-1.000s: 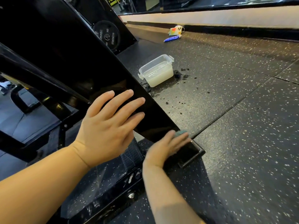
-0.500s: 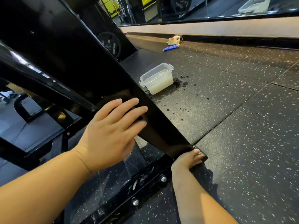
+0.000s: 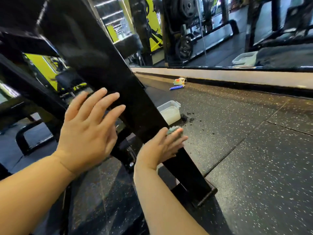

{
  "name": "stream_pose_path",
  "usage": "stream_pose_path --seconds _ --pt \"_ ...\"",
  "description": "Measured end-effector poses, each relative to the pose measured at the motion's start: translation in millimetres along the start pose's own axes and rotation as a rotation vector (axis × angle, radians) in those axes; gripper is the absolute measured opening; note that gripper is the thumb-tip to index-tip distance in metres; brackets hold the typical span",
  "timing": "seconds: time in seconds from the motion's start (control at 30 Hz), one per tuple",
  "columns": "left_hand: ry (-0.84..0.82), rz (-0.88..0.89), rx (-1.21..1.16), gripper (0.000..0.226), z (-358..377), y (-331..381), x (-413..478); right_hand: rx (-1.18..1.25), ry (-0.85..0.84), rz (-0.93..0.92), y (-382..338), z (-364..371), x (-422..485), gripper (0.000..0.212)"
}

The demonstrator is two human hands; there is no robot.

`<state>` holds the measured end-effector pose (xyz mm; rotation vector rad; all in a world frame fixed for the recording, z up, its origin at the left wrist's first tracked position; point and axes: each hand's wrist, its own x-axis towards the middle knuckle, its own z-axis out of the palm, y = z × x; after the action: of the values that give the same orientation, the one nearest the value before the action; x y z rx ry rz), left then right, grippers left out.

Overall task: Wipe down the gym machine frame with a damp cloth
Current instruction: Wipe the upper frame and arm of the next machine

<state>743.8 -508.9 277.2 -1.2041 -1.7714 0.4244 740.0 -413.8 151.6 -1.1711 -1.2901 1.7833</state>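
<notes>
the gym machine frame (image 3: 135, 106) is a glossy black beam that slants from the upper left of the view down to its foot plate (image 3: 205, 196), at lower centre on the speckled rubber floor (image 3: 254, 158). at centre left my left hand (image 3: 86, 133) lies flat on the beam's near face, fingers straight and a little spread, gripping nothing. just right of it and lower, my right hand (image 3: 159, 150) presses a teal cloth (image 3: 174, 129) against the beam's right edge with straight fingers; the cloth bunches out past my fingertips, and motion blur hides how much of it sits under my palm. my hands are apart, both on the beam. behind the cloth a clear plastic tub (image 3: 171, 112) of cloudy water stands on the floor beside the beam, dark wet spots to its right. further back, small colourful items (image 3: 178, 83) lie at the base of the mirror wall (image 3: 220, 31), which fills the upper right.
</notes>
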Motion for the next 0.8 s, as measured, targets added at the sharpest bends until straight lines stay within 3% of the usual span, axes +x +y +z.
stream_pose_path --seconds 0.17,0.4,0.57,0.8 --pt "0.076 -0.088 0.062 0.046 -31.2 -39.5 17.7 0.045 -0.091 -0.322 -75.4 6.7 -37.0 0.085" --pt "0.176 -0.240 0.134 0.054 -62.0 -102.6 25.3 -0.067 -0.058 -0.864 -157.1 35.1 -81.7 0.065" --pt "0.262 -0.261 0.146 0.056 -78.6 -145.0 33.0 -0.136 -0.007 -1.103 -201.5 52.6 -96.3 0.065" --pt "0.526 -0.490 0.027 0.054 -108.8 -191.4 25.7 -0.174 0.135 -1.429 -241.9 76.2 -131.0 0.060"
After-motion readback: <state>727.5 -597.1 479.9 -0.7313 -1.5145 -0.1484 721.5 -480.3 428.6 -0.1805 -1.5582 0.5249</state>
